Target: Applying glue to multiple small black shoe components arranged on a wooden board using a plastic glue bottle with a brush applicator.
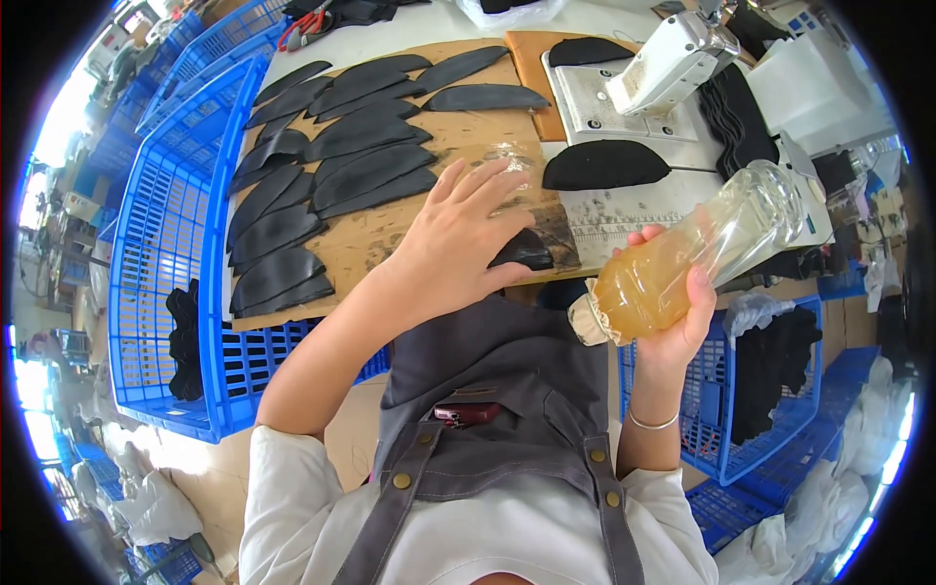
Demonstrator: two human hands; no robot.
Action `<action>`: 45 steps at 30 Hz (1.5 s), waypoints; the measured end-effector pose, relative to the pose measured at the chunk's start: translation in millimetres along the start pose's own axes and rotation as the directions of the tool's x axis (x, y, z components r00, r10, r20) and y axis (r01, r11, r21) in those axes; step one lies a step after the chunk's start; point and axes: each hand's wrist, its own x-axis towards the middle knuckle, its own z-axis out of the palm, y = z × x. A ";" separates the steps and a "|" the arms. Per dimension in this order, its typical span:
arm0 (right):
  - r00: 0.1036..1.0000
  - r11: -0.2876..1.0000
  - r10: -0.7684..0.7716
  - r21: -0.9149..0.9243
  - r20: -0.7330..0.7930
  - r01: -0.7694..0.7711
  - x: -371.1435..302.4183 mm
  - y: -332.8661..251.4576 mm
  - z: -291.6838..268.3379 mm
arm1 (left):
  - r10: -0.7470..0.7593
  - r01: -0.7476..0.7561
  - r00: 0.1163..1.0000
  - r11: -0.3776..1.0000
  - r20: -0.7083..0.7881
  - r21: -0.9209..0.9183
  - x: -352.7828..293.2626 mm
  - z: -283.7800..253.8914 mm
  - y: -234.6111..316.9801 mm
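My right hand is wrapped round a clear plastic bottle of amber liquid. It is tilted with its base up to the right and its neck down to the left; a cream cover tied over the mouth faces down-left. My left hand is spread with bent fingers over a brown board, near a wet shiny patch. By its thumb lies a small black piece, partly hidden by the fingers. Overlapping black curved pieces cover the board's left side.
A white sewing machine stands at the back right, a black half-moon piece before it. Wavy black pieces are stacked beside it. Blue crates flank me: one on the left, one on the right. Red-handled scissors lie far left.
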 end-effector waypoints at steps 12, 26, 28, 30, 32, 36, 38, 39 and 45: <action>0.963 0.958 0.171 0.193 0.209 -0.212 -1.1 7.3 18.1 | -0.092 0.093 0.996 0.976 0.011 -0.196 -0.3 -2.1 -4.2; 0.970 0.945 0.190 0.239 0.155 -0.223 -4.1 8.6 14.2 | 0.075 -0.076 0.997 0.996 -0.016 -0.043 1.4 4.2 1.6; 0.966 0.943 0.195 0.241 0.167 -0.232 -4.9 10.5 15.5 | 0.051 -0.052 0.999 0.997 -0.014 -0.056 -0.6 -2.0 4.3; 0.965 0.940 0.197 0.245 0.174 -0.237 -5.1 11.4 15.4 | 0.047 -0.048 0.999 0.997 -0.023 -0.060 0.2 -0.7 4.4; 0.961 0.936 0.207 0.249 0.182 -0.248 -4.7 12.6 16.4 | 0.039 -0.041 0.999 0.997 -0.035 -0.065 0.7 3.0 4.6; 0.963 0.939 0.212 0.239 0.168 -0.249 -4.9 13.0 15.9 | 0.053 -0.056 0.997 0.997 -0.047 -0.061 9.0 20.0 10.5; 0.966 0.938 0.205 0.251 0.157 -0.239 -5.4 12.4 12.7 | 0.054 -0.057 0.998 0.997 -0.042 -0.058 11.6 23.9 11.7; 0.966 0.938 0.205 0.249 0.157 -0.240 -5.4 12.2 12.6 | 0.059 -0.060 0.998 0.997 -0.036 -0.039 12.7 24.6 11.4; 0.969 0.953 0.182 0.213 0.165 -0.215 -5.4 13.3 12.0 | 0.069 -0.072 0.997 0.994 -0.037 -0.086 9.5 17.0 9.2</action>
